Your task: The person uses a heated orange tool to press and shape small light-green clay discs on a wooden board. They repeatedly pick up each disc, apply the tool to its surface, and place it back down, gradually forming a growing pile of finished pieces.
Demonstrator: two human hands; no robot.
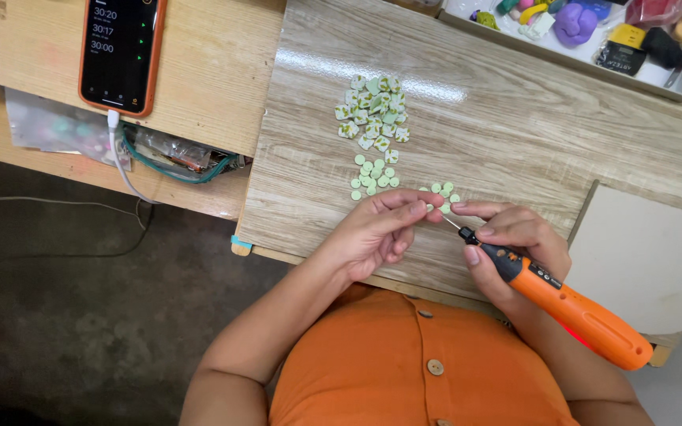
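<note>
My left hand pinches a small green round bead between thumb and fingers at the front of the wooden board. My right hand grips an orange pen-shaped rotary drill and its thin bit points at that bead. A few loose green beads lie just beyond my fingertips. A cluster of round green beads sits further left, and behind it a pile of green and white patterned pieces.
A phone in an orange case lies on the wooden table at left, its white cable hanging down. A white tray with coloured clay lumps stands at the back right. A white sheet lies at right.
</note>
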